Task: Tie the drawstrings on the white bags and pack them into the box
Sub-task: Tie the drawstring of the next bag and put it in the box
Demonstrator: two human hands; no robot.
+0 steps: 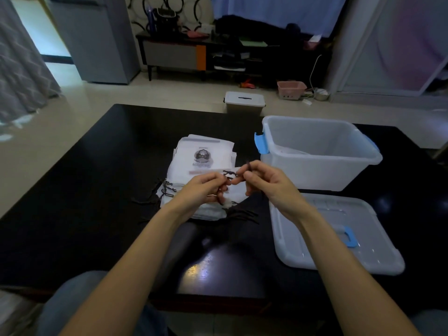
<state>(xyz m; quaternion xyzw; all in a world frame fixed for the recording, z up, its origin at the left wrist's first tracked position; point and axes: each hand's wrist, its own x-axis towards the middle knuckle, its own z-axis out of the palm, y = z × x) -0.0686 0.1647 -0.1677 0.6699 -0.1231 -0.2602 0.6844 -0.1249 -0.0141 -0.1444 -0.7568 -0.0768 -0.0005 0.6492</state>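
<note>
Above the bench's middle, a black drawstring (230, 174) is pinched by the left hand (206, 190) and right hand (264, 181); if tension slackens, the knot could slip loose.

Bare forearms, no sleeves, blue-grey trousers

The left hand (203, 190) and the right hand (264, 183) are both bare, with no gloves, rings, watch or wristbands showing. The forearms behind them are uncovered all the way to the bottom edge of the view, so no sleeve shows. Below and behind the left hand lies a knee in blue-grey trousers (72, 301), denim-like; a sliver of the same cloth shows behind the right forearm.
</note>
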